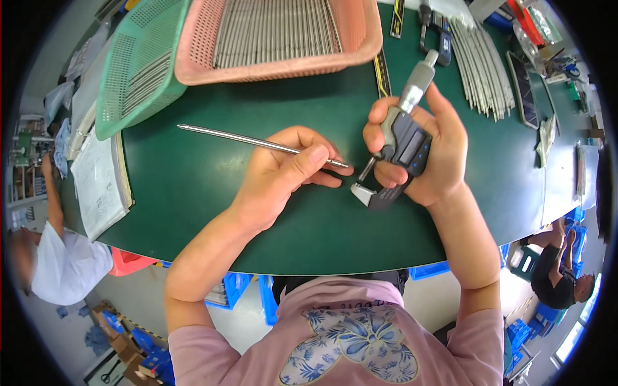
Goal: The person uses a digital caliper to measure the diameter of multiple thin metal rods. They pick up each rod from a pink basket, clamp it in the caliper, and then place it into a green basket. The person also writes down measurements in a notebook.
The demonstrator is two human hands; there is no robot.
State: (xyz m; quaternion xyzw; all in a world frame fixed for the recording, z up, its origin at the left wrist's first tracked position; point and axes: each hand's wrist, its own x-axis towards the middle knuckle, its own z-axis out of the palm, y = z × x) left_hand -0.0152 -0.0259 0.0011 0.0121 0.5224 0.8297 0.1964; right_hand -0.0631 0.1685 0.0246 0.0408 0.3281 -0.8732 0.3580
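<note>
My left hand (290,170) pinches a long thin metal rod (238,137) near its right end; the rod stretches out to the left above the green table (193,186). Its tip points at the jaws of a digital micrometer (402,138), which my right hand (428,151) grips upright, thumb on the frame. The micrometer has a dark body, a small screen and a grey thimble pointing up and away from me.
A pink basket (277,35) full of similar rods and a tilted green basket (138,64) stand at the back. More rods (483,64) lie at the right rear beside calipers (394,19). An open notebook (100,180) lies at the left. Other people sit at both sides.
</note>
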